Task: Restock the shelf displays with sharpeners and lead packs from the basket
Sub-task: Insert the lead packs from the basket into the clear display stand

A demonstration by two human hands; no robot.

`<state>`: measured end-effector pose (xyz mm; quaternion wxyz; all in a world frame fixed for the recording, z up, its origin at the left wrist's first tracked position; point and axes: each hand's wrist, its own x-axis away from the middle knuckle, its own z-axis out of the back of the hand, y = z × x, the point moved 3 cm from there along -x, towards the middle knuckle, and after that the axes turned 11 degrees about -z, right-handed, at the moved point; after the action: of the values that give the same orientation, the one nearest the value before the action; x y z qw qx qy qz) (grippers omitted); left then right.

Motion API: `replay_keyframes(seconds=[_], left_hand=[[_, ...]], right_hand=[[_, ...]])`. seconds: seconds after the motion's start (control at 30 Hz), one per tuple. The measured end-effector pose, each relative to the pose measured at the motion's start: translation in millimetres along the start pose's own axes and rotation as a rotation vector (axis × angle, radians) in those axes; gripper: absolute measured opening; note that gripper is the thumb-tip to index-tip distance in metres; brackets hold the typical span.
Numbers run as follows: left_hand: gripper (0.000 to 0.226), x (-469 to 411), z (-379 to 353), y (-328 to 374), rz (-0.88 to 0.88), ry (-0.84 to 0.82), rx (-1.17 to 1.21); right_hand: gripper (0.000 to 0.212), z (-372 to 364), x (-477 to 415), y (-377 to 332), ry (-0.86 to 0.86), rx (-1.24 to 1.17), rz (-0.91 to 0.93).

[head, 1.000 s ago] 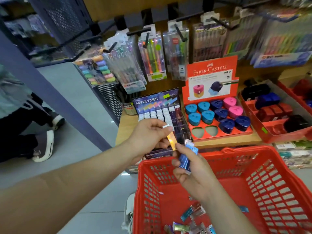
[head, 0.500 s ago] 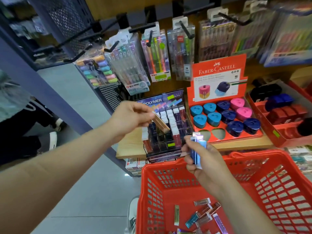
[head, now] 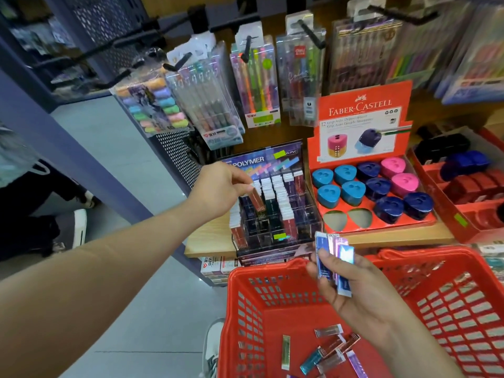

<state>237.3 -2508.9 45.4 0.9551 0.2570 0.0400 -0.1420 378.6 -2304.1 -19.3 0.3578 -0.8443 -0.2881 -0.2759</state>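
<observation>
My left hand (head: 218, 189) pinches a reddish-brown lead pack (head: 257, 200) and holds it tilted over the left columns of the clear lead display case (head: 275, 211) on the wooden shelf. My right hand (head: 351, 285) grips a small bundle of blue and purple lead packs (head: 334, 259) upright above the red basket (head: 461, 317). Several loose lead packs (head: 331, 347) lie on the basket floor. The red Faber-Castell sharpener tray (head: 368, 192) holds blue, navy and pink sharpeners, with two empty slots at its front left.
Packs of pens and highlighters (head: 207, 105) hang on black hooks above the shelf. A second red tray (head: 469, 186) with dark sharpeners stands at the right. A person's legs and white shoes (head: 73, 225) are at the left on the grey floor.
My left hand has carried the lead pack up and forward from near my right hand to above the display case. My right hand with its bundle has stayed over the basket.
</observation>
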Motion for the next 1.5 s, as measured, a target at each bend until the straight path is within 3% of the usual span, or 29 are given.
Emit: replay_keyframes(seconds=[0.37, 0.57, 0.7, 0.8, 0.93, 1.17, 1.4, 1.5], left_hand=[[0.012, 0.9, -8.2, 4.8, -0.123, -0.086, -0.152], [0.011, -7.0, 15.1, -3.0, -0.081, -0.012, -0.124], [0.009, -3.3, 11.6, -10.5, -0.081, -0.053, -0.146], [0.005, -6.9, 14.2, -7.2, -0.073, -0.027, -0.021], [0.016, -15.5, 14.5, 9.3, -0.039, 0.017, 0.23], [0.019, -19.6, 11.7, 25.0, -0.03, 0.023, 0.304], [0.024, 3.5, 11.5, 44.9, -0.037, -0.316, 0.458], [0.023, 14.7, -0.1, 57.8, 0.019, -0.356, 0.603]], right_hand=[[0.012, 1.2, -1.1, 2.3, 0.022, 0.047, 0.011], [0.007, 5.6, -5.3, 0.7, -0.009, 0.093, 0.055], [0.028, 7.4, -7.4, 0.1, 0.039, 0.098, 0.065], [0.03, 7.2, -5.4, -1.9, 0.08, 0.096, 0.065], [0.008, 5.2, -1.6, -10.2, 0.067, 0.144, 0.076], [0.016, 1.5, -6.6, -28.0, 0.094, 0.2, 0.153], [0.004, -19.7, -10.2, -40.0, 0.005, 0.193, 0.218], [0.035, -36.0, -10.7, -42.7, -0.126, 0.193, 0.187]])
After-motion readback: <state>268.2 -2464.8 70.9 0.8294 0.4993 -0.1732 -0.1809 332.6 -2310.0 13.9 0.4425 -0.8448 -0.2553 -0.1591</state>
